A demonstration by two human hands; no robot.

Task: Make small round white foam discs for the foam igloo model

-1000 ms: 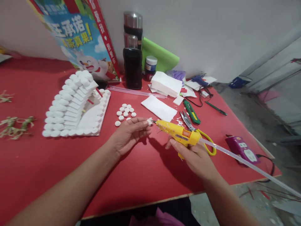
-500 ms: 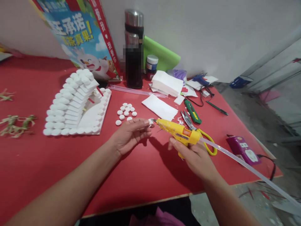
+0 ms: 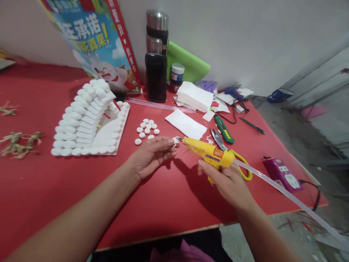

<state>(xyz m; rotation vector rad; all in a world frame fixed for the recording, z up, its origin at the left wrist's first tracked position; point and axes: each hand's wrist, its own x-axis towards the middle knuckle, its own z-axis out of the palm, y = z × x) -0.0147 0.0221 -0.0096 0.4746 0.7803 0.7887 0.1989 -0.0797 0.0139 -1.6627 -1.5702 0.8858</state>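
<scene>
Between the fingertips of my left hand (image 3: 152,154) is a small white disc (image 3: 175,142), partly covered by the fingers. My right hand (image 3: 227,182) is wrapped round the handle of a yellow glue gun (image 3: 205,151). The gun's metal nozzle points left and meets the disc or nearly so. A long clear glue stick (image 3: 283,194) runs out of its back. Several loose white discs (image 3: 147,126) lie beyond my left hand. Further left stands a white model (image 3: 106,140) with steps, edged with rows of like discs.
Scissors (image 3: 218,140) and a green utility knife (image 3: 224,130) lie beyond the glue gun. White foam pieces (image 3: 187,123), a phone (image 3: 156,78) and a flask (image 3: 157,27) are at the back. A purple box (image 3: 283,174) with a cord sits at right, dry straw figures (image 3: 21,143) at left.
Both hands, the disc and the glue gun hold almost the same position. The whole view has shifted very slightly.
</scene>
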